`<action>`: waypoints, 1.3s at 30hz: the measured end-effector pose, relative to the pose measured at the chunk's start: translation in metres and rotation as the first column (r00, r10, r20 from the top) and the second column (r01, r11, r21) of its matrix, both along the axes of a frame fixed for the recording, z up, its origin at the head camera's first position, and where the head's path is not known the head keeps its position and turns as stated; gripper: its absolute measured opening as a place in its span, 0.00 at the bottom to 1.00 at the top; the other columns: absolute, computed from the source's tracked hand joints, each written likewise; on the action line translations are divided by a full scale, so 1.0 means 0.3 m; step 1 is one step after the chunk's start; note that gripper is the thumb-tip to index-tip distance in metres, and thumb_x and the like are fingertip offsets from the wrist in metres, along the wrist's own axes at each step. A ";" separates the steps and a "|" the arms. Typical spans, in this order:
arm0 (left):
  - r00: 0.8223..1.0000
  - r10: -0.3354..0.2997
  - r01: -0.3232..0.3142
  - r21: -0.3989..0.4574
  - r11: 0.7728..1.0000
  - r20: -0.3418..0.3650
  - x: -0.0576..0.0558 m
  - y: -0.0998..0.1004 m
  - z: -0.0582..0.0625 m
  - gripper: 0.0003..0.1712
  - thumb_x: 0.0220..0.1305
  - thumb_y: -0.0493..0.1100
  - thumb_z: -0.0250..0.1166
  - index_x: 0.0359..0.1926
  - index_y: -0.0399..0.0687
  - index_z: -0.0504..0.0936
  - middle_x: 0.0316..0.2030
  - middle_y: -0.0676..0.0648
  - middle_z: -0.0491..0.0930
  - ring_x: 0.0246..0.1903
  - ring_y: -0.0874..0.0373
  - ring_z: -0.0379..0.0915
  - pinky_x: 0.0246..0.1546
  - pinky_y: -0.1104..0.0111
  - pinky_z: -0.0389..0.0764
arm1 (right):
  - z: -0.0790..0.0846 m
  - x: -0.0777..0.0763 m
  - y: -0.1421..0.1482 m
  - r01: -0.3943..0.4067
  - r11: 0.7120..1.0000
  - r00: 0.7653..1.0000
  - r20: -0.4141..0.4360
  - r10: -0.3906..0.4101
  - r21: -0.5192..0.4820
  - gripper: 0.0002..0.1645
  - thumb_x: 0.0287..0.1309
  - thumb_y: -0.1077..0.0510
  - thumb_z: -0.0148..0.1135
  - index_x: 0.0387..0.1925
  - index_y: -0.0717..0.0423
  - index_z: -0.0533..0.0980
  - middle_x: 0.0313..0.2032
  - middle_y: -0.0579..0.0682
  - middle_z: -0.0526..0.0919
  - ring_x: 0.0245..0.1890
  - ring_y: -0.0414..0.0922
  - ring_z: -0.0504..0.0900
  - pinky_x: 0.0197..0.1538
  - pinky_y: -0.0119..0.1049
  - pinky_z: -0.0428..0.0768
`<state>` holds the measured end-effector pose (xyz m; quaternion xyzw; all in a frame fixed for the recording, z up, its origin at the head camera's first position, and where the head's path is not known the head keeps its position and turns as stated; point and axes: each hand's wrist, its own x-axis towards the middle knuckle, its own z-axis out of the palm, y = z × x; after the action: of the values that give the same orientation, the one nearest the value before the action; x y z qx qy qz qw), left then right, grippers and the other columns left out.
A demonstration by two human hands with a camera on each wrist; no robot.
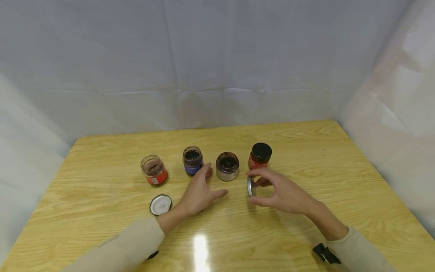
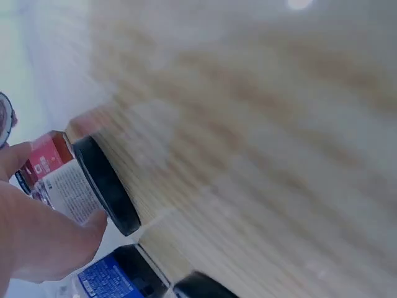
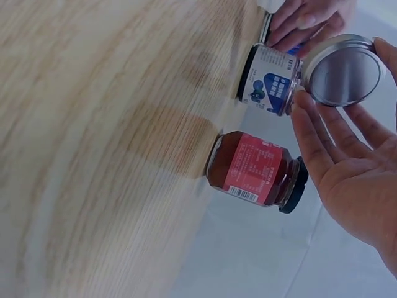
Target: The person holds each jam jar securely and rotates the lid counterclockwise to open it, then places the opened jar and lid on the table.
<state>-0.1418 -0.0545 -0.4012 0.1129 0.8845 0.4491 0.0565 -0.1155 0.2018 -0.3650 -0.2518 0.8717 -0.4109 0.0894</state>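
Note:
My right hand (image 1: 283, 190) pinches a round metal lid (image 1: 250, 186) by its rim, thumb and fingers at opposite edges. The lid stands on edge, and its silvery face shows in the right wrist view. My left hand (image 1: 200, 190) has its fingers spread, holding nothing, between a lidless blue-labelled jar (image 1: 192, 161) and a lidless white-labelled jar (image 1: 227, 166). Both jars contain something dark. Behind the right fingertips stands a red-labelled jar (image 1: 259, 155) with its black lid on.
At the left is another open jar (image 1: 154, 170) with a red label, nearly see-through at the top. A loose lid (image 1: 161, 205) lies inner side up before it, near the left wrist. White sheeting (image 1: 210, 75) hangs behind the wooden table (image 1: 306, 143).

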 end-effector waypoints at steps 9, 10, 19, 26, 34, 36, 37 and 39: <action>0.963 -0.143 0.109 -0.156 0.982 -0.229 0.076 -0.025 0.034 0.46 0.48 0.55 0.74 0.65 0.43 0.68 0.60 0.45 0.70 0.57 0.48 0.68 0.56 0.55 0.69 | -0.006 -0.005 -0.001 -0.006 0.996 0.998 0.055 0.011 -0.084 0.34 0.49 0.44 0.72 0.56 0.43 0.68 0.54 0.50 0.74 0.52 0.45 0.77 0.55 0.49 0.74; 0.955 -0.159 0.116 -0.177 0.977 -0.250 0.079 -0.028 0.036 0.45 0.48 0.56 0.74 0.64 0.43 0.69 0.60 0.45 0.70 0.58 0.49 0.68 0.56 0.55 0.69 | -0.008 -0.006 -0.002 -0.009 0.995 0.998 0.058 0.015 -0.094 0.34 0.49 0.44 0.72 0.56 0.43 0.68 0.54 0.50 0.74 0.52 0.44 0.77 0.55 0.48 0.74; 0.842 -0.310 0.158 -0.349 0.924 -0.440 0.080 -0.061 0.025 0.43 0.49 0.60 0.71 0.62 0.41 0.72 0.60 0.43 0.71 0.57 0.49 0.68 0.54 0.55 0.71 | -0.024 -0.017 -0.013 -0.023 0.989 0.998 0.062 0.032 -0.148 0.36 0.48 0.47 0.74 0.57 0.47 0.67 0.53 0.48 0.73 0.53 0.43 0.77 0.55 0.42 0.74; 0.785 -0.378 0.140 -0.455 0.880 -0.491 0.080 -0.079 0.016 0.44 0.49 0.63 0.69 0.62 0.43 0.72 0.60 0.41 0.71 0.56 0.46 0.69 0.53 0.52 0.71 | -0.039 -0.032 -0.017 -0.035 0.992 0.996 0.081 0.045 -0.120 0.40 0.48 0.48 0.74 0.59 0.55 0.67 0.54 0.49 0.72 0.54 0.44 0.76 0.56 0.38 0.73; 0.745 -0.465 0.129 -0.582 0.803 -0.477 0.085 -0.094 0.005 0.45 0.52 0.68 0.64 0.62 0.44 0.72 0.61 0.38 0.69 0.60 0.44 0.65 0.57 0.50 0.68 | -0.064 -0.055 -0.029 -0.108 0.985 0.981 0.149 0.128 -0.131 0.44 0.48 0.54 0.75 0.62 0.64 0.65 0.58 0.55 0.69 0.57 0.49 0.74 0.56 0.37 0.73; 0.727 -0.496 0.122 -0.622 0.774 -0.475 0.085 -0.098 -0.001 0.44 0.53 0.69 0.62 0.62 0.44 0.72 0.61 0.38 0.69 0.60 0.43 0.64 0.58 0.51 0.66 | -0.070 -0.058 -0.036 -0.119 0.984 0.977 0.160 0.139 -0.130 0.44 0.47 0.54 0.75 0.63 0.64 0.64 0.58 0.55 0.68 0.57 0.48 0.74 0.55 0.37 0.73; 0.716 -0.511 0.117 -0.641 0.759 -0.476 0.085 -0.099 -0.005 0.44 0.53 0.70 0.61 0.62 0.45 0.72 0.61 0.38 0.69 0.60 0.43 0.64 0.59 0.51 0.65 | -0.072 -0.059 -0.039 -0.125 0.983 0.976 0.164 0.146 -0.132 0.44 0.47 0.54 0.75 0.63 0.64 0.64 0.58 0.55 0.68 0.57 0.48 0.74 0.55 0.37 0.73; 0.699 -0.535 0.111 -0.667 0.737 -0.475 0.085 -0.102 -0.010 0.45 0.53 0.70 0.61 0.62 0.45 0.72 0.61 0.37 0.69 0.60 0.43 0.64 0.60 0.52 0.64 | -0.078 -0.062 -0.047 -0.137 0.981 0.974 0.164 0.158 -0.134 0.44 0.47 0.54 0.75 0.62 0.65 0.65 0.58 0.55 0.68 0.57 0.48 0.74 0.55 0.36 0.74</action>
<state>-0.1163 -0.0851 -0.4042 0.3978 0.9054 0.0653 -0.1336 -0.1342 0.1876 -0.3884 -0.2842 0.8127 -0.4758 0.1799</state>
